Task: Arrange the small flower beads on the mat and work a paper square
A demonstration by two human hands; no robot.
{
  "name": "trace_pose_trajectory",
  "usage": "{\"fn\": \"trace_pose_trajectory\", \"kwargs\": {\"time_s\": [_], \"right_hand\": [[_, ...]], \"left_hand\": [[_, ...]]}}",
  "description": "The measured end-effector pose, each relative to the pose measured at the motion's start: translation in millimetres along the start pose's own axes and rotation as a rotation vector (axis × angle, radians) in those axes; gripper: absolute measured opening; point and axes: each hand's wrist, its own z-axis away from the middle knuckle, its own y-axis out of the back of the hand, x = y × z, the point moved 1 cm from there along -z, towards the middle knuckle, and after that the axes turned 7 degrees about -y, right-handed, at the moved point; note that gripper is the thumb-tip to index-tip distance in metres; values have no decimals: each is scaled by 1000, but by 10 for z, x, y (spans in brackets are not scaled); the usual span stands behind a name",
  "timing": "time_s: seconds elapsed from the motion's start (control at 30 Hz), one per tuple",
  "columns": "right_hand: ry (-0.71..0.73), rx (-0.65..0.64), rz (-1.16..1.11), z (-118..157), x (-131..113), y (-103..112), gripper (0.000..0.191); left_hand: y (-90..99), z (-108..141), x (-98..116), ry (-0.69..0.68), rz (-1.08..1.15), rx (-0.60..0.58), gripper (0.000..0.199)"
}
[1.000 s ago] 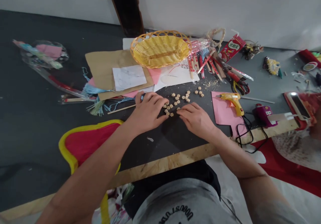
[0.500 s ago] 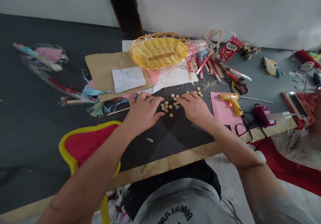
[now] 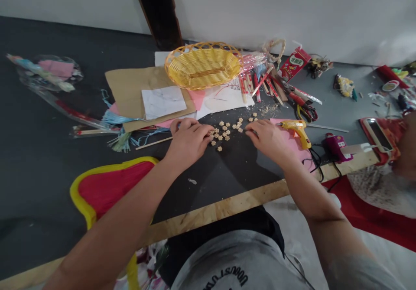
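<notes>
Several small flower-shaped wooden pieces (image 3: 225, 128) lie in a loose cluster on the dark tabletop between my two hands. At the cluster's left edge is my left hand (image 3: 190, 140), its fingers curled and thumb drawn close to the index finger. The fingertips touch the outermost pieces; whatever they pinch is hidden. My right hand (image 3: 268, 136) rests on the table right of the cluster, palm down, fingers pointing left and a narrow gap showing beside the thumb. A few more flower pieces (image 3: 252, 117) lie just beyond its fingertips.
Behind the pieces stands a yellow woven basket (image 3: 203, 69) on papers and brown card (image 3: 130, 88). A yellow glue gun (image 3: 297, 129) lies on pink paper at right, near scissors (image 3: 307, 113) and a red carton (image 3: 295, 63). A red, yellow-edged item (image 3: 110, 186) lies below my left forearm.
My right hand has moved right, away from the cluster, uncovering pieces. My left hand has closed its fingers nearer the pieces at the left edge. The view has shifted slightly.
</notes>
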Motion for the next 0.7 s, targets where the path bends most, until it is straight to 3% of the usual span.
{"fn": "trace_pose_trajectory", "kwargs": {"time_s": [0.23,0.5,0.7], "right_hand": [[35,-27,-39,-35,-36,-38,22],[61,-117,3,-183,-112,-67,32],[-70,121,-26,-115,269,147,45]], "left_hand": [[16,35,82,-150,-53,-75,47],[-41,-4,76,-59,-90,13,34],[39,2,35,-13,-73,-3,31]]}}
